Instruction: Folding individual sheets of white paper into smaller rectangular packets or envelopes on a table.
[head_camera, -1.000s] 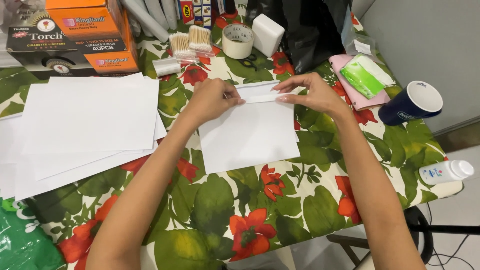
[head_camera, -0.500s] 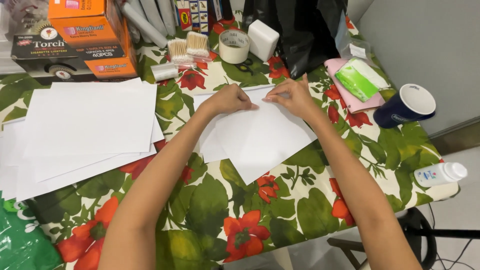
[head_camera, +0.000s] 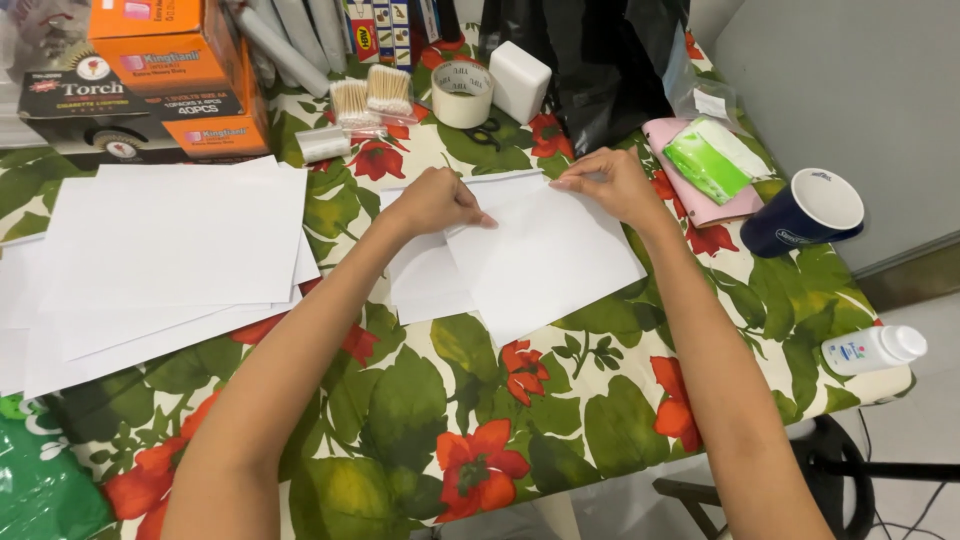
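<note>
Table (head_camera: 440, 420) with a leaf-and-red-flower cloth is filling most of the view, running from near edge to far clutter

Loose stack of white paper sheets (head_camera: 170, 250) is lying fanned out on the left half, well apart from the hands

Folded white sheet (head_camera: 540, 255) is sitting at the centre of the table, turned at an angle, with a second white sheet (head_camera: 425, 280) lying under it and showing at its left side

Orange boxes (head_camera: 170, 60) are standing at the far left; a black bag (head_camera: 600, 60) is sitting at the far centre-right

Left hand (head_camera: 435, 200) is curling its fingers and pinching the far edge of the folded white sheet at its left part

Right hand (head_camera: 610, 185) is pinching the same far edge toward the right corner, fingertips drawn together on the paper

Dark blue cup (head_camera: 805, 210) is lying tilted at the right, mouth facing up and right; a green-and-white packet (head_camera: 715, 155) is resting on a pink pouch just left of it

Tape roll (head_camera: 462, 93) is lying at the far centre beside a white block (head_camera: 520, 80)

Small white bottle (head_camera: 870, 350) is lying on its side at the near right edge
</note>
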